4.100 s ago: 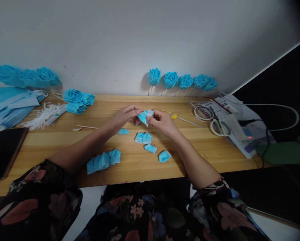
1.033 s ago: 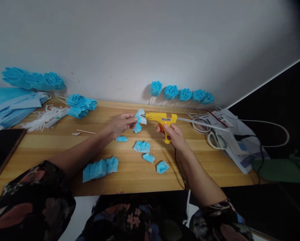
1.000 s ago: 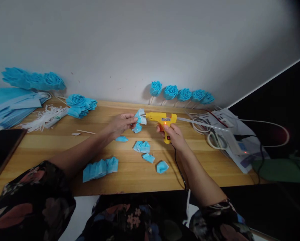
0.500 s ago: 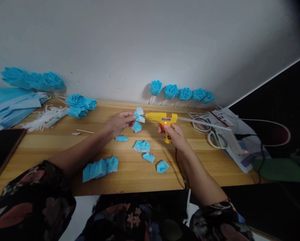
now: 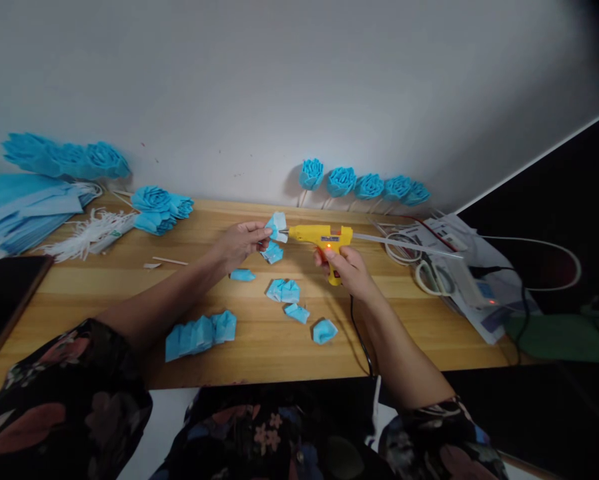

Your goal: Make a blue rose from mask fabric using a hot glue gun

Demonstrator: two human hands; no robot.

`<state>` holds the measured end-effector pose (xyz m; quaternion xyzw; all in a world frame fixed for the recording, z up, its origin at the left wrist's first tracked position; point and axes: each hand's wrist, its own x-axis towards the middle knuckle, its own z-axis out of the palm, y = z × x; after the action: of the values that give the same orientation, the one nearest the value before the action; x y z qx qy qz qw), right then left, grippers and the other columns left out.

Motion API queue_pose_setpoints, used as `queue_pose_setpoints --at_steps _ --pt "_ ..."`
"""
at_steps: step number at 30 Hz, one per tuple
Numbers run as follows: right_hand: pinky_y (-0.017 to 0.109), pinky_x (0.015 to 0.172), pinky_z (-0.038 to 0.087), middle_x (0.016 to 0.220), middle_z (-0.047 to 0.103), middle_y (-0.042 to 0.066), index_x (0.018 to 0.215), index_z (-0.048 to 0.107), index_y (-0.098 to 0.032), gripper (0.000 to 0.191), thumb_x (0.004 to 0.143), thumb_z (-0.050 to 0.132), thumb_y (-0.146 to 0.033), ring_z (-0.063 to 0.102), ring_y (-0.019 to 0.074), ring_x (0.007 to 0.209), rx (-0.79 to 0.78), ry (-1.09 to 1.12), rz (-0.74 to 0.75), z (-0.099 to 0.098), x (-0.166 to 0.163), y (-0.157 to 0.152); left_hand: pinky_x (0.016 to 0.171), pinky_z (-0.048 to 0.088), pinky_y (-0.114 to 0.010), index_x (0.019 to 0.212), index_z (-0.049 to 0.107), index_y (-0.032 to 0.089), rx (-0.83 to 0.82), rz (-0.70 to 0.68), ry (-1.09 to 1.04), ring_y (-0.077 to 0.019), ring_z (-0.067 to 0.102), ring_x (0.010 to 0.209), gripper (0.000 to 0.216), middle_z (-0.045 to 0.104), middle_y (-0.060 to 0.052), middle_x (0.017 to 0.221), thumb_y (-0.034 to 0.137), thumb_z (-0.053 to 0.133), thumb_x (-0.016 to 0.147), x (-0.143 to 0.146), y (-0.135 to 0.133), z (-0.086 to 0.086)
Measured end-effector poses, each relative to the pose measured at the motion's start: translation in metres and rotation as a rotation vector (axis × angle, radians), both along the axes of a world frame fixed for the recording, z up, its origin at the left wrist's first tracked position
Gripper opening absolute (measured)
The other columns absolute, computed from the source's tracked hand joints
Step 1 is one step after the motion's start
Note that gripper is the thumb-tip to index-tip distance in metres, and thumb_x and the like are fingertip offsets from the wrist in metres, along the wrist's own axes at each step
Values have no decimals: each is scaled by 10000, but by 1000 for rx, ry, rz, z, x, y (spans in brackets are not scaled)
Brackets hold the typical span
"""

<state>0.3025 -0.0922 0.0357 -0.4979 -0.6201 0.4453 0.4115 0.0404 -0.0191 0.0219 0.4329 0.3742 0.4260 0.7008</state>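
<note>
My left hand [image 5: 244, 243] pinches a small pale-blue fabric petal [image 5: 277, 227] between thumb and fingers, above the table's middle. Wrapped round the handle of a yellow hot glue gun [image 5: 319, 235] is my right hand [image 5: 347, 267]; the gun's nozzle tip is at the petal, and a clear glue stick [image 5: 404, 245] sticks out of its back. Below my hands lie loose blue pieces: a folded piece [image 5: 272, 253], a narrow one [image 5: 242, 275], a crumpled one [image 5: 283, 291], a small strip [image 5: 297, 313], a cupped one [image 5: 324, 331] and a longer pleated strip [image 5: 201, 335].
Blue fabric roses on sticks [image 5: 341, 182] lean along the wall, with more roses [image 5: 154, 203] at left. A stack of blue masks [image 5: 24, 210], white ear loops [image 5: 89, 237] and a phone [image 5: 12, 300] lie left. Scissors [image 5: 434, 278], papers and a power strip [image 5: 477, 287] are right.
The glue gun has shifted very slightly left, its nozzle closer in at the petal. My left hand and the loose pieces have barely moved.
</note>
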Motion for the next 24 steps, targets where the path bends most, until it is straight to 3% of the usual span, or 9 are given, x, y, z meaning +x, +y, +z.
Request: queue_pose_setpoints --at_steps 6,10,13,18,24 --pt "281 589 436 776 690 62 792 758 -187 648 836 628 -820 538 160 664 6 -55 68 8 0 -2 670 458 -266 724 715 140 -2 28 14 -113 565 639 291 641 -8 665 325 931 666 2 -1 1" --pt "288 572 452 893 768 88 887 799 -191 642 812 662 -814 564 162 651 -40 1 136 11 1 -5 638 450 -257 708 671 146 0 82 32 -108 547 599 229 616 0 634 257 870 730 2 -2 6" --pt "305 582 493 930 798 97 857 789 -211 608 806 668 -804 604 176 653 -54 66 70 11 3 -3 619 441 -254 701 635 152 -9 118 39 -104 530 570 224 602 3 610 231 832 774 2 -2 10" --pt "300 575 489 867 816 98 893 763 -208 606 787 683 -799 640 190 652 -117 88 -161 6 13 8 610 433 -248 711 621 157 3 135 13 -99 525 570 241 594 10 613 237 834 787 3 -3 11" --pt "289 566 446 667 741 91 708 723 -164 679 758 662 -839 597 164 575 -230 -128 -133 -10 34 22 612 434 -250 722 629 163 24 93 -8 -99 530 575 230 601 14 624 242 837 780 5 -7 15"
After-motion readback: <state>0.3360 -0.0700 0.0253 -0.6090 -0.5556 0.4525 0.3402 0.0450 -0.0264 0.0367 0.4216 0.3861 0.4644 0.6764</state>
